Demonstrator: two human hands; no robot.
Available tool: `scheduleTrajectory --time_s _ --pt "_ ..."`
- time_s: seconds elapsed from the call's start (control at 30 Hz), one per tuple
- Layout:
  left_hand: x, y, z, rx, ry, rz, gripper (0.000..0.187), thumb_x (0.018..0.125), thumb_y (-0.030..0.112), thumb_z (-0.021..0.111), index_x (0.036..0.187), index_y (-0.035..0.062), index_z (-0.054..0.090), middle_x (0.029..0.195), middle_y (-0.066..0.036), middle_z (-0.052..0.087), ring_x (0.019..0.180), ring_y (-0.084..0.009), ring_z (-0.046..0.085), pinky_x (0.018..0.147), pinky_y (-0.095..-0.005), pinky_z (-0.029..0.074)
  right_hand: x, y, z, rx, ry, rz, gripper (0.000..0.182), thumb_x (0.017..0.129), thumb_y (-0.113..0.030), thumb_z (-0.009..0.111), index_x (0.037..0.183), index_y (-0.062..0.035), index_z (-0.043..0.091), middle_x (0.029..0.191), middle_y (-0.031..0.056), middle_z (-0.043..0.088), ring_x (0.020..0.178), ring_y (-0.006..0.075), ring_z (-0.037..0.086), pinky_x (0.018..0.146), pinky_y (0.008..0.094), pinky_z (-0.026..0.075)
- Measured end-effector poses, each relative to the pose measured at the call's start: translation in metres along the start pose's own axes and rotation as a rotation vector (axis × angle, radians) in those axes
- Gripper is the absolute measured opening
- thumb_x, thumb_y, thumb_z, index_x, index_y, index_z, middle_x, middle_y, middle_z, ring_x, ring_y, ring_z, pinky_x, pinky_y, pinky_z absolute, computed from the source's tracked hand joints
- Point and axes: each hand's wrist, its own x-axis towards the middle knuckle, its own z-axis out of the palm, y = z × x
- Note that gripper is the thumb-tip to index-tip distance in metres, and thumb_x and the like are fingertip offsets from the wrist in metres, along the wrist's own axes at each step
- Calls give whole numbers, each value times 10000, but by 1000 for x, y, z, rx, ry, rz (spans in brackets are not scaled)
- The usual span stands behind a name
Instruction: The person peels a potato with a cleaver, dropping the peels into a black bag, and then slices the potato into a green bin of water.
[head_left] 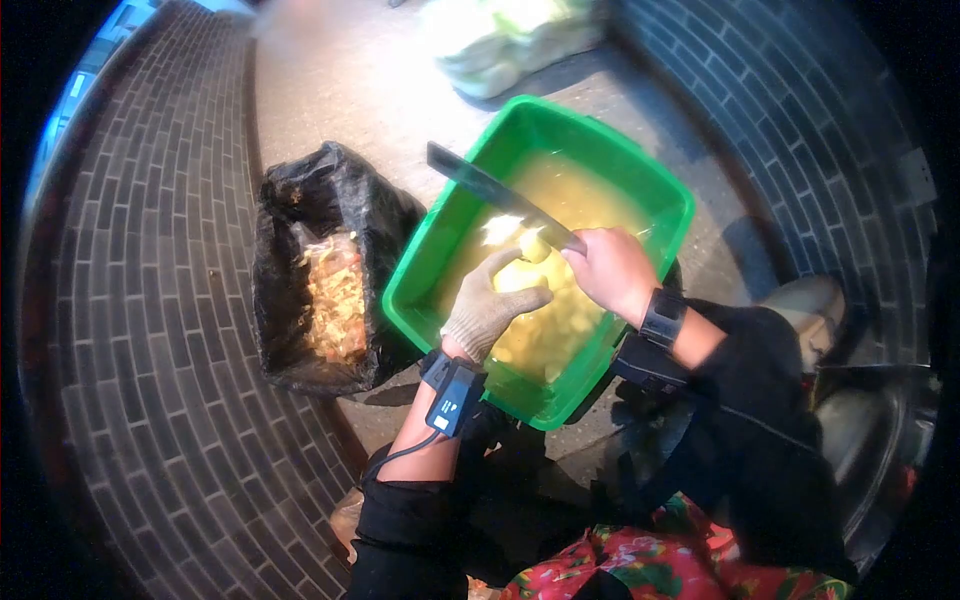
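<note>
A green plastic tub (400,290) holds cloudy yellowish water and many pale yellow peeled potatoes (545,335). Over it, my right hand (615,270) grips the handle of a large knife (500,194), whose long dark blade points up and left past the tub's rim. My left hand (490,302), in a pale knitted glove, curls its thumb and fingers around a peeled potato (522,274) just below the blade. Glare on the pale pieces by the blade blurs their outlines, and the glove hides part of the held one.
Left of the tub stands a container lined with a black plastic bag (390,215), with orange-yellow peelings (336,300) inside. A bag of pale green vegetables (500,60) lies beyond the tub. Brick walls (160,300) rise on both sides. A shoe (805,310) shows at right.
</note>
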Motion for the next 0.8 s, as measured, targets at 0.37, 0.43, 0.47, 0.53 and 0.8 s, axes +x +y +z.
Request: scheduleTrajectory --time_s 0.37,0.43,0.47,0.53,0.8 --pt "-1 16 -6 -130 28 -214 602 830 283 697 1324 -3 504 1106 -152 631 868 -186 668 693 -276 559 6 11 -10 45 51 -8 156 825 -160 610 798 -22 675 742 219 642 718 404 632 704 500 504" --pt "-1 15 -16 -241 -20 -226 576 851 264 658 1334 -1 493 1109 -149 629 872 -193 668 691 -279 563 8 16 -9 66 72 -110 163 833 -175 616 794 -30 679 728 218 637 704 406 627 687 493 499" --pt "-1 15 -20 -351 -67 -240 550 871 245 618 1345 1 483 1112 -146 628 875 -201 669 688 -281 568 8 16 -10 66 73 -110 163 833 -175 616 794 -30 679 728 218 637 704 406 627 687 493 499" --pt "-1 17 -22 -441 -90 -225 550 864 227 605 1357 17 479 1111 -139 628 873 -196 664 693 -269 560 7 13 -13 143 -54 -69 167 838 -185 620 793 -36 679 717 217 631 702 404 624 670 485 492" --pt "-12 34 -16 -138 5 -67 577 771 135 737 1290 30 508 1092 -59 618 924 -172 605 798 -304 515 0 -1 -15 160 -113 -206 168 840 -218 608 797 -73 681 715 194 630 693 393 619 655 478 489"
